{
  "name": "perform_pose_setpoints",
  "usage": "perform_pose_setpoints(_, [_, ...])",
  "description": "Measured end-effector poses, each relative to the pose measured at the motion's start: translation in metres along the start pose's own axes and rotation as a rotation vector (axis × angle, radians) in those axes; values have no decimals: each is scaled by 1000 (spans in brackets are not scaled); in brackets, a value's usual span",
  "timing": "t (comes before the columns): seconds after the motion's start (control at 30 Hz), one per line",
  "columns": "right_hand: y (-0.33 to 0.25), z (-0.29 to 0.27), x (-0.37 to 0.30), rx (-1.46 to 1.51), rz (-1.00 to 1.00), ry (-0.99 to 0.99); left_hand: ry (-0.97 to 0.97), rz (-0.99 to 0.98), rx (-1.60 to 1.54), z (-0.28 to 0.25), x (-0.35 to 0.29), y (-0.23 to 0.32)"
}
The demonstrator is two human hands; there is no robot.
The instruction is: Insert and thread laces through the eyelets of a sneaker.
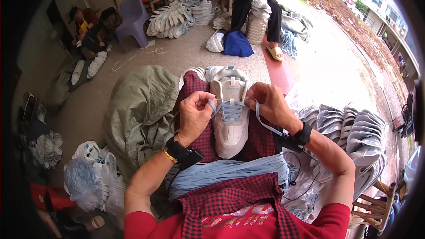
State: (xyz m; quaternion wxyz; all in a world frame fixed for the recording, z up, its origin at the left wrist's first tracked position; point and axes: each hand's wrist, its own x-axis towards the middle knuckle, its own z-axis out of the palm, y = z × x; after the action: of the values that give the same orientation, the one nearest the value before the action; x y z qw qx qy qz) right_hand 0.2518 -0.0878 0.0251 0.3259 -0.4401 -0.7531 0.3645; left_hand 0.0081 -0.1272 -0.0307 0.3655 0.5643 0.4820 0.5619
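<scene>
A white sneaker upper (pixel 231 138) lies on the red-and-black checked cloth over my lap, its toe toward me. Pale blue shoelace (pixel 232 112) crosses its lower eyelets, and its two ends run out to either side. At the left eyelet edge, my left hand (pixel 196 116) is closed in a pinch on one end of the lace. My right hand (pixel 269 106) pinches the other side by the right eyelets, with a length of lace trailing down toward my wrist. A thick bundle of loose blue laces (pixel 230 173) rests across my lap, nearer to me.
Stacked shoe uppers (pixel 349 128) stand at my right, above a wooden stool (pixel 374 208). At left are a green sack (pixel 139 110) and a plastic-wrapped bundle (pixel 88 181). Ahead, a seated person (pixel 256 0) handles an upper; another person (pixel 86 28) sits beyond a purple chair (pixel 132 17).
</scene>
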Motion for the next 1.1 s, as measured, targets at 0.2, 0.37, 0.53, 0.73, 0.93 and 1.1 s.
perform_pose_setpoints(0.2, [0,0,3,77,-28,-28,11,100,110,2,4,6])
perform_pose_setpoints(0.37, [5,-3,5,129,-11,-46,8,161,129,10,9,-3])
perform_pose_setpoints(0.53, [-12,-15,13,-142,-67,-77,-281,206,323,-2,26,28])
perform_pose_setpoints(0.73, [-22,-20,41,-942,-800,-259,-608,639,917,-19,61,53])
perform_pose_setpoints(0.93, [-24,-20,47,-961,-616,-479,-819,964,1213,-14,82,61])
perform_pose_setpoints(1.1, [-27,-31,73,-876,-538,-710,-1213,507,1314,-1,102,81])
